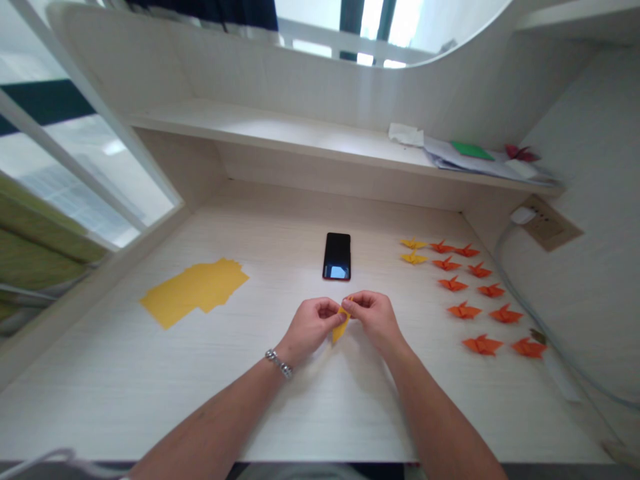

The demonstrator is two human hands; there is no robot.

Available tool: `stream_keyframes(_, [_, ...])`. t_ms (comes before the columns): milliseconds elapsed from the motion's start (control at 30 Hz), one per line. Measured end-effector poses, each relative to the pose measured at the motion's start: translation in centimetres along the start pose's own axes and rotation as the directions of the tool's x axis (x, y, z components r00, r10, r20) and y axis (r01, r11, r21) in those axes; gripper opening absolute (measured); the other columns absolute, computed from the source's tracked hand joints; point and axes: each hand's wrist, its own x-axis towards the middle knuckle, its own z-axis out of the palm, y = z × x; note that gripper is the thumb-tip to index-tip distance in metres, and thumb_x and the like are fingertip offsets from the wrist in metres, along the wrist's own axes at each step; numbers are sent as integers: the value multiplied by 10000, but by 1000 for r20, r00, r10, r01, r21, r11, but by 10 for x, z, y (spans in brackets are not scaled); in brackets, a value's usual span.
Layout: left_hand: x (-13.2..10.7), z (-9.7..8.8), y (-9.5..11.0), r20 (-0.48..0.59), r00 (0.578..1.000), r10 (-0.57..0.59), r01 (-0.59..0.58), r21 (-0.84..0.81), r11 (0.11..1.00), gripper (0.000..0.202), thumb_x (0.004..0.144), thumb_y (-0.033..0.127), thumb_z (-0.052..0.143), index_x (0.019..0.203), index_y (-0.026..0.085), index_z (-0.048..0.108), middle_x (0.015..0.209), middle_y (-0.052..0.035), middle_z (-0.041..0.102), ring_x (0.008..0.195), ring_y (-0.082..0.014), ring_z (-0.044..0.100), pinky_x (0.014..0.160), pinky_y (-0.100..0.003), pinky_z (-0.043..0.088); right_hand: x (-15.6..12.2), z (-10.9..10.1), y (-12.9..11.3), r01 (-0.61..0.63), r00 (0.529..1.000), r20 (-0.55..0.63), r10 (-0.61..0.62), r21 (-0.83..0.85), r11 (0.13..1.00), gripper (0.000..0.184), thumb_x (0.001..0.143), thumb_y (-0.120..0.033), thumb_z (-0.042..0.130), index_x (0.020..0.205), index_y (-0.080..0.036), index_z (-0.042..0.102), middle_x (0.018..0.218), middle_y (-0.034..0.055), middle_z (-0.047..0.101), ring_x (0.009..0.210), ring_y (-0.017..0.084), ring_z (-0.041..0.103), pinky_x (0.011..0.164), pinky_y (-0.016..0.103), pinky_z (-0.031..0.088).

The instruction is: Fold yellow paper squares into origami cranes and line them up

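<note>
My left hand [313, 325] and my right hand [376, 316] meet over the middle of the pale wooden desk [150, 387]. Both pinch a small folded piece of yellow paper [341, 325] between their fingertips. The paper hangs narrow and pointed below the fingers. A metal bracelet [279, 364] sits on my left wrist. A black phone [337, 256] lies flat just beyond the hands.
A loose stack of yellow paper sheets [195, 288] lies at the left. Several folded orange paper cranes [470, 293] and two yellow cranes [413, 251] stand in rows at the right. A shelf [300, 137] holds papers [470, 160]. A wall socket with cable [525, 217] is at the right.
</note>
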Motion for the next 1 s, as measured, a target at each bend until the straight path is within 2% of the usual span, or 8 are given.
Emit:
stream_keyframes(300, [0, 1, 0, -17, 999, 39, -38, 43, 998, 188, 676, 294, 727, 697, 126, 647, 662, -34, 637, 614, -139, 569, 571, -236, 436, 2, 1, 4, -20, 999, -27, 21, 41, 999, 164, 609, -287, 752, 677, -144, 709, 648, 41, 688, 580, 146, 590, 584, 262, 452])
stream_keyframes(500, [2, 0, -5, 25, 999, 40, -40, 30, 999, 212, 696, 315, 714, 766, 121, 667, 729, -58, 658, 660, -155, 583, 600, -250, 449, 1, 2, 4, 15, 999, -33, -15, 4, 1000, 132, 627, -266, 736, 655, -146, 690, 630, 29, 670, 580, 140, 582, 572, 252, 445])
stream_keyframes(667, [1, 0, -5, 30, 998, 60, -62, 66, 996, 217, 721, 341, 686, 736, 125, 666, 704, -49, 647, 641, -147, 570, 593, -244, 439, 0, 2, 0, 19, 999, -40, -17, 58, 998, 188, 608, -247, 753, 757, -152, 690, 699, 36, 687, 637, 159, 616, 614, 271, 474])
stream_keyframes(833, [0, 0, -2, 36, 998, 54, -55, 41, 998, 214, 710, 342, 694, 729, 130, 669, 694, -44, 646, 629, -143, 570, 583, -241, 434, -3, 5, -4, 60, 993, -106, -50, 90, 994, 227, 580, -219, 773, 758, -163, 643, 644, 11, 664, 586, 151, 611, 571, 261, 469])
stream_keyframes(1000, [-1, 1, 0, 23, 1000, 21, -20, -4, 1000, 214, 679, 330, 723, 733, 127, 682, 701, -47, 661, 629, -145, 580, 580, -238, 435, -4, 5, -10, 54, 997, -53, -48, 123, 991, 301, 623, -266, 754, 882, -172, 634, 661, 12, 677, 610, 162, 631, 607, 280, 486])
